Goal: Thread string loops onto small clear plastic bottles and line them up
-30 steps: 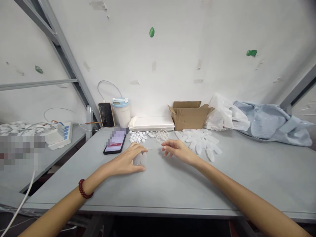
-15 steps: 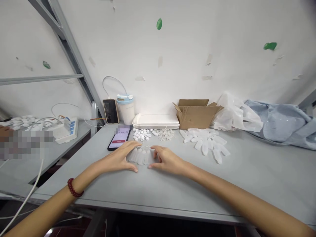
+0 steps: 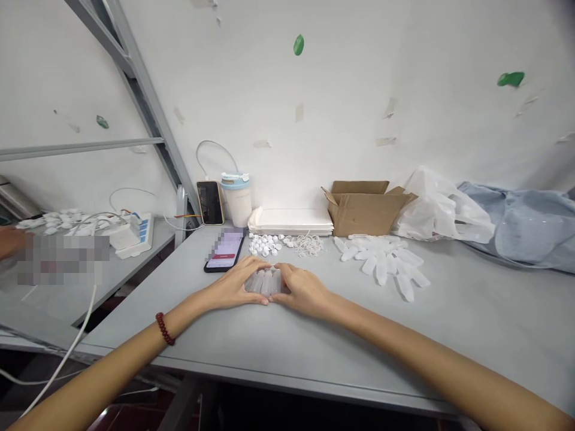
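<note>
A bunch of small translucent plastic tubes [image 3: 266, 282] lies side by side on the grey table. From the left, my left hand [image 3: 236, 284] curves around them, thumb at their near ends and fingers at their far ends. Opposite it, my right hand [image 3: 303, 288] closes on the bunch the same way, and the two thumbs nearly meet. My fingers partly hide the tubes. Just beyond are small white caps [image 3: 266, 245] and a tangle of thin white loops [image 3: 308, 244]. To the right lies a spread of similar frosted plastic pieces [image 3: 381, 263].
A lit phone [image 3: 226, 248] lies left of the caps. Along the wall stand another phone [image 3: 210, 202], a blue-lidded cup [image 3: 237, 200], a white stack [image 3: 294, 221], a cardboard box [image 3: 366, 209] and a plastic bag [image 3: 442, 209]. Another person's hand [image 3: 13, 240] shows at far left.
Both hands have moved inward toward each other, and the fanned tubes between them are now squeezed into a tighter bunch. The whole view has shifted slightly.
</note>
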`<state>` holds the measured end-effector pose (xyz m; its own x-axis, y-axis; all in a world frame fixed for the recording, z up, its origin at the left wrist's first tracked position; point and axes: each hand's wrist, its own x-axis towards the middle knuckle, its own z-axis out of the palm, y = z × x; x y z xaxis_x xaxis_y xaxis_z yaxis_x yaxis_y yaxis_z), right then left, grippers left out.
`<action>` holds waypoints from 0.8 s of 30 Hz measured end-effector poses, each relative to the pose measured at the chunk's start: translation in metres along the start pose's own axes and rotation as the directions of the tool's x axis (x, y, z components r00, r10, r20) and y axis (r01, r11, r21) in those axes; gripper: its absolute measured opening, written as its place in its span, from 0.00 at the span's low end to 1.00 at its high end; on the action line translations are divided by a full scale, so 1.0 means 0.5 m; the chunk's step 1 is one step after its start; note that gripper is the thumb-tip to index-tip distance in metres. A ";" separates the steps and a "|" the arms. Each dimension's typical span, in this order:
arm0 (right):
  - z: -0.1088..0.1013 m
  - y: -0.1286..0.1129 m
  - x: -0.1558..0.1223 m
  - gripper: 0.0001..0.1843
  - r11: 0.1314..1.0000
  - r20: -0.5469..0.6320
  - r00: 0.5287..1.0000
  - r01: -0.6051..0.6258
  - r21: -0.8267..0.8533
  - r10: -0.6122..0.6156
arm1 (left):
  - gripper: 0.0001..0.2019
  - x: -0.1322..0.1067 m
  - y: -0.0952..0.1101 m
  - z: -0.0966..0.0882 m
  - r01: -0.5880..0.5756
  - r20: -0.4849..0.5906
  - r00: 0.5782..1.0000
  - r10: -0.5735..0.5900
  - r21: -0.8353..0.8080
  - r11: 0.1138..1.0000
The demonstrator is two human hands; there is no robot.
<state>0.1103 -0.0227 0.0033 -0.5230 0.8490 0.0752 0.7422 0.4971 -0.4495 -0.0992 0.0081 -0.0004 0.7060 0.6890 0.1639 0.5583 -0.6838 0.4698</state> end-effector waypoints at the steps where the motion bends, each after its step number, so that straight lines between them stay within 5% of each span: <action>1: -0.002 0.001 0.001 0.29 1.000 0.003 1.000 0.006 -0.003 -0.006 | 0.33 0.002 0.000 0.000 -0.001 -0.010 1.000 0.001 0.004 1.000; 12: -0.011 0.011 0.006 0.30 1.000 -0.006 1.000 0.011 -0.011 -0.011 | 0.37 0.013 0.018 0.005 0.073 -0.071 0.995 -0.065 0.119 0.990; 24: -0.046 0.076 -0.075 0.33 0.995 -0.011 0.998 -0.067 0.074 0.068 | 0.41 -0.042 0.022 -0.023 0.300 -0.014 0.950 -0.311 0.311 0.902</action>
<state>0.1680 -0.0312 0.0039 -0.4666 0.8828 0.0543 0.7424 0.4243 -0.5185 -0.1129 -0.0112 0.0114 0.4913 0.8707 0.0218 0.8505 -0.4851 0.2033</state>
